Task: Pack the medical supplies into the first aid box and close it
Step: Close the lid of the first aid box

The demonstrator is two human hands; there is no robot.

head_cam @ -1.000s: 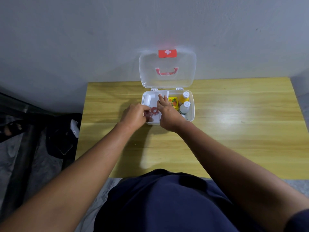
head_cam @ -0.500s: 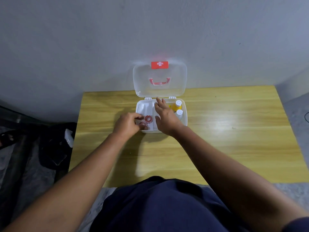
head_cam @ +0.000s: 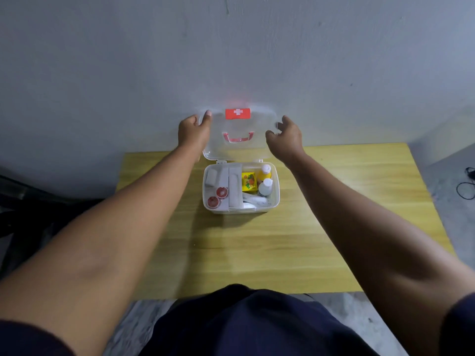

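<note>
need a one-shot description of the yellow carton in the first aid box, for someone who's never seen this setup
Start at the white first aid box on the wooden table, its clear lid standing open against the wall. Inside, look right of the center dividers: the yellow carton lies beside two white-capped bottles. It is the only boxy, bright yellow item with a printed picture.

The bench (head_cam: 321,227) is yellow wood with faint stripes running side to side. Its far edge is pushed up against a grey wall (head_cam: 231,47). One thing sits right on it: a small clear box (head_cam: 274,201), near the far edge and close to the middle. The box's lid (head_cam: 239,152) stands up, open, by the wall. The box casts a dark shadow (head_cam: 226,219) on the wood in front of it. A bright patch of light shines on the right part of the bench.
</note>
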